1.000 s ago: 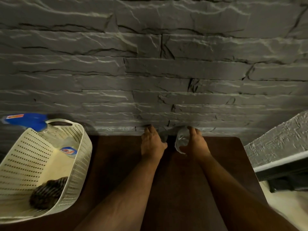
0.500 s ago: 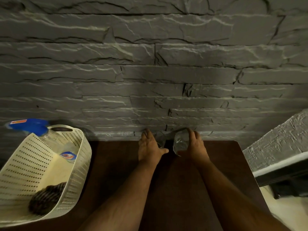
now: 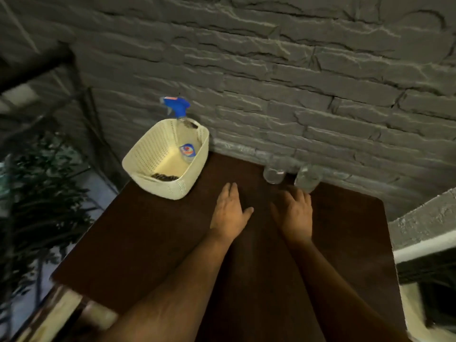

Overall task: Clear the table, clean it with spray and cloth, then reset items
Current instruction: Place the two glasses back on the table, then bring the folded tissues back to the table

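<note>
Both hands have let go: the left hand [image 3: 230, 211] and right hand [image 3: 294, 213] lie released, fingers straight, on the worktop [image 3: 148, 243]. The two glasses [image 3: 274, 174] now stand just beyond the fingertips by the wall, so resetting looks nearly done.

Dark wooden table [image 3: 153, 243] carries a cream basket [image 3: 148, 156] and two glasses [image 3: 273, 174]

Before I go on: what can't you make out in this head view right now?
- Dark cloth in the basket: mostly hidden by the near wall.
- Spray bottle: body partly behind the rim, label blurred.
- Two glasses by the wall: motion blur, contents unreadable.
- Table: near edge cut off by the frame.
</note>
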`<action>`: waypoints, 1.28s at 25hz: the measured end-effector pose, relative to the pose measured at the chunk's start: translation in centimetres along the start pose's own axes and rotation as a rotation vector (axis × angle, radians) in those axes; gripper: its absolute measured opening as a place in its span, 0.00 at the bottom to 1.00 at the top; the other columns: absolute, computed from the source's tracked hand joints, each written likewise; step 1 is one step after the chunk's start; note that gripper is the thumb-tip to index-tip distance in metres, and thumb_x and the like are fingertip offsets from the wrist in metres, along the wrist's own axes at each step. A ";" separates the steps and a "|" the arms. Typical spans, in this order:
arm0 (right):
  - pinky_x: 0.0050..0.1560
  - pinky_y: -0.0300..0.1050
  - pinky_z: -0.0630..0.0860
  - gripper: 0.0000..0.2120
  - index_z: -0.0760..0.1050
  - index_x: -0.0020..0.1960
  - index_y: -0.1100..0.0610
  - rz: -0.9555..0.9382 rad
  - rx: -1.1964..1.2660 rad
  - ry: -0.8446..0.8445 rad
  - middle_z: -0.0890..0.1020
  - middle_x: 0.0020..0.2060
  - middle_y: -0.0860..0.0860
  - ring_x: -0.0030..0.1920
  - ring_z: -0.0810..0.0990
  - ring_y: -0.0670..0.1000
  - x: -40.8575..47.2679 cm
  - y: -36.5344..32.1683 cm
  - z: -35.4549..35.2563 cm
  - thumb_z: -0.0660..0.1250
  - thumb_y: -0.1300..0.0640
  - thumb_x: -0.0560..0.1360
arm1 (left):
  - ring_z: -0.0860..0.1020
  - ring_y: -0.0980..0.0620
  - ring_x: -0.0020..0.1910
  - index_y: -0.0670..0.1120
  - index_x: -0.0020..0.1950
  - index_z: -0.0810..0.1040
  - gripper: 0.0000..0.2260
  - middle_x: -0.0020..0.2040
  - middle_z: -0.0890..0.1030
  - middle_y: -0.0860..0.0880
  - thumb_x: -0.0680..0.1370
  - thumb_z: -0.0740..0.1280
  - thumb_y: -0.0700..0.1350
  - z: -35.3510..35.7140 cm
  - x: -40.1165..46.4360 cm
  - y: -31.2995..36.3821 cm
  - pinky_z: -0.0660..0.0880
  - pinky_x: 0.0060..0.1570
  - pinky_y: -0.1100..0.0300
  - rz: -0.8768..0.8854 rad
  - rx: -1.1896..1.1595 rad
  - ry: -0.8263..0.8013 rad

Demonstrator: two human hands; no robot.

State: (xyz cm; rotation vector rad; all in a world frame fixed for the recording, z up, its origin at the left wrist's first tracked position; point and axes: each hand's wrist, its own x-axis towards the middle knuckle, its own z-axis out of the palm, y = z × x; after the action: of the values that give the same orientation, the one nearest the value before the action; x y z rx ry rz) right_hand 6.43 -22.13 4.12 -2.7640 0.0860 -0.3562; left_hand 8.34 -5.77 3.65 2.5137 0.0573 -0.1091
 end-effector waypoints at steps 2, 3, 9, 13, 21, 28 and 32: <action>0.58 0.54 0.74 0.17 0.78 0.59 0.57 -0.115 0.027 -0.059 0.77 0.63 0.59 0.64 0.73 0.61 -4.8 -4.0 -0.6 0.72 0.52 0.72 | 0.55 0.48 0.76 0.44 0.78 0.53 0.36 0.78 0.54 0.45 0.76 0.68 0.53 -1.8 -5.9 -2.8 0.56 0.72 0.56 -0.044 -0.034 0.062; 0.58 0.54 0.74 0.16 0.79 0.58 0.57 -0.160 0.049 -0.084 0.77 0.62 0.58 0.64 0.73 0.61 -6.6 -5.5 -0.6 0.71 0.52 0.73 | 0.55 0.48 0.76 0.44 0.78 0.54 0.36 0.78 0.55 0.45 0.76 0.67 0.53 -2.5 -8.2 -4.0 0.57 0.72 0.56 -0.064 -0.035 0.079; 0.64 0.47 0.70 0.17 0.79 0.61 0.53 -0.445 0.169 -0.337 0.76 0.65 0.54 0.66 0.72 0.54 -18.0 -18.3 2.1 0.70 0.53 0.73 | 0.56 0.49 0.76 0.45 0.77 0.55 0.34 0.77 0.57 0.46 0.77 0.65 0.54 -8.8 -23.9 -15.9 0.56 0.74 0.56 -0.306 -0.039 0.278; 0.58 0.52 0.74 0.15 0.81 0.56 0.57 -0.642 0.312 -0.464 0.80 0.59 0.57 0.59 0.77 0.60 -26.8 -27.5 5.3 0.72 0.56 0.69 | 0.56 0.49 0.76 0.44 0.77 0.55 0.33 0.77 0.58 0.45 0.77 0.64 0.55 -12.6 -35.0 -24.5 0.55 0.74 0.57 -0.491 -0.023 0.370; 0.53 0.50 0.77 0.14 0.81 0.51 0.57 -1.031 0.325 -0.743 0.83 0.49 0.56 0.51 0.78 0.58 -46.3 -44.3 14.0 0.68 0.55 0.67 | 0.60 0.46 0.75 0.45 0.76 0.60 0.31 0.75 0.62 0.44 0.76 0.67 0.51 -16.8 -56.0 -42.1 0.54 0.73 0.59 -0.902 -0.071 0.469; 0.69 0.59 0.69 0.30 0.69 0.72 0.54 -1.017 0.104 -0.976 0.73 0.70 0.59 0.69 0.71 0.62 -56.2 -48.8 25.5 0.70 0.48 0.73 | 0.68 0.43 0.67 0.48 0.76 0.58 0.35 0.72 0.66 0.44 0.73 0.71 0.50 -13.4 -63.2 -55.9 0.66 0.65 0.54 -1.002 -0.121 0.177; 0.72 0.58 0.65 0.26 0.61 0.76 0.47 -0.948 -0.043 -1.063 0.67 0.74 0.54 0.73 0.66 0.59 -57.5 -47.9 31.4 0.61 0.52 0.79 | 0.61 0.44 0.74 0.47 0.78 0.52 0.38 0.77 0.57 0.45 0.74 0.70 0.46 -8.8 -62.0 -60.6 0.60 0.71 0.56 -0.948 -0.178 0.081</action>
State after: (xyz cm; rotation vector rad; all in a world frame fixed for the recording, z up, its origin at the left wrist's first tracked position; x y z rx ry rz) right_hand -40.41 39.21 -21.03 -2.4513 -1.4547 0.9148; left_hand -56.87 47.47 -18.89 2.1063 1.2209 -0.3592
